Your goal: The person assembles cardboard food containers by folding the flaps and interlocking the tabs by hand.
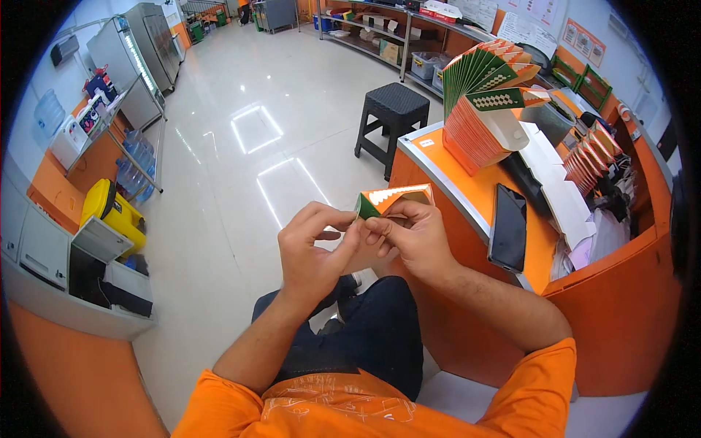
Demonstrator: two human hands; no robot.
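Near the middle of the frame, an orange and green carton (398, 196) is held up between two bare hands, over the person's lap and just left of the bench (432, 155). The left hand (318, 237) has its grip closed, thumb and fingers pinching the carton's green end; the right hand (412, 237) has its grip closed around the lower right side, covering part of it.

On the bench, right of centre, a black phone (509, 228) lies close to the front edge. Behind it, a dark object and white card pieces (562, 193) crowd the surface, and a tall stack of nested cartons (475, 135) blocks the view of the bench's far end. A black stool (394, 109) stands on the floor left of that stack. At the upper right, metal shelves (365, 36) line the wall.

As for containers, the stacked cartons sit one inside another, with a pale interior showing at the front. A second nested stack (590, 157) rests at the right, above a recess holding clear plastic bags (607, 230). A grey tub (546, 123) stands behind; its contents are unclear. At left, a yellow bin (125, 219) has a black lid hiding its inside, near large clear bottles (136, 162).
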